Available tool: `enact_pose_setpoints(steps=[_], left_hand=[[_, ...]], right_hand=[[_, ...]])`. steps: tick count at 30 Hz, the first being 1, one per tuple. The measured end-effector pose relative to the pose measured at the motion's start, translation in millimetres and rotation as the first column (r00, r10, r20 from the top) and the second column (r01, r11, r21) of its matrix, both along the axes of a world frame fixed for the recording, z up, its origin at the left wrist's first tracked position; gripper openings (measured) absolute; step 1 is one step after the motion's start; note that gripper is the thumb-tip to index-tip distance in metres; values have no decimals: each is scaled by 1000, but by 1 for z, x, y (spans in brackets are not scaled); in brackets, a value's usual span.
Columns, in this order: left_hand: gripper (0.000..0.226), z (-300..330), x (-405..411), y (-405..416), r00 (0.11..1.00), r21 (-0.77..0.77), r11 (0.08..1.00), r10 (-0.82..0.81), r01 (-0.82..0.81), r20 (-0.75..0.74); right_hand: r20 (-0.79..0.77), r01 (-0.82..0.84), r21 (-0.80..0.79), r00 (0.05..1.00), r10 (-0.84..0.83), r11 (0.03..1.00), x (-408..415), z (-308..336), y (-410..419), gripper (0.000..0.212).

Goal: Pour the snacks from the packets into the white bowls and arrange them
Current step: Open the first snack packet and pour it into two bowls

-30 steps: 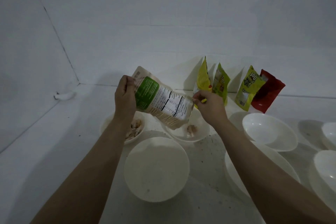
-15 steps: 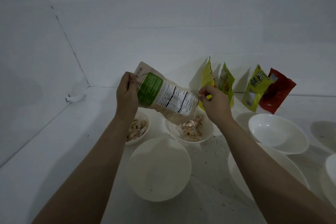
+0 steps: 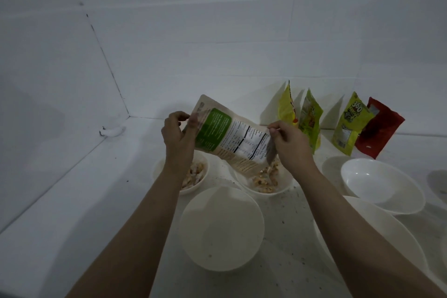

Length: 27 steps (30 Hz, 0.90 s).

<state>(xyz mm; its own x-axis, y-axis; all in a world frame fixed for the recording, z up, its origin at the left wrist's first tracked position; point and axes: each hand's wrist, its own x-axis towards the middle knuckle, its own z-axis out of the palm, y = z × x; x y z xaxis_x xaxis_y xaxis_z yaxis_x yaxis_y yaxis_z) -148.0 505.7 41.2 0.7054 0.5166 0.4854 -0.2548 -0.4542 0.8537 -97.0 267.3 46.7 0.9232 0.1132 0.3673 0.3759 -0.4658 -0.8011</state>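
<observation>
We tilt the beige, green-labelled foil snack packet (image 3: pixel 232 138) mouth-down: our left hand (image 3: pixel 177 139) pinches its raised bottom corner, our right hand (image 3: pixel 289 144) pinches the opening, steering pieces into the half-filled white round bowl (image 3: pixel 284 185) beneath.

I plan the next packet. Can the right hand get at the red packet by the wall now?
Probably not yet: the right hand pinches the tilted packet. The way to the red packet looks free.
</observation>
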Motion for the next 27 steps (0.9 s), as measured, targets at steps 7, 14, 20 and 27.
enact_pose_setpoints(steps=[7, 14, 20, 27], left_hand=[[65, -22, 2, -22, 947, -470, 855, -303, 220, -109], [27, 11, 11, -57, 816, -568, 644, -571, 512, 89], [34, 25, 14, -72, 811, -447, 712, -582, 542, 56], [19, 34, 9, -72, 808, -339, 759, -589, 555, 4]], right_hand=[[-47, 108, 223, 994, -100, 969, -7, -8, -19, 16], [-79, 97, 296, 994, -77, 950, -26, 1, -32, 25], [-63, -105, 416, 988, 144, 903, -40, 20, -26, 44], [1, -173, 564, 978, 209, 808, -37, 26, -35, 42]])
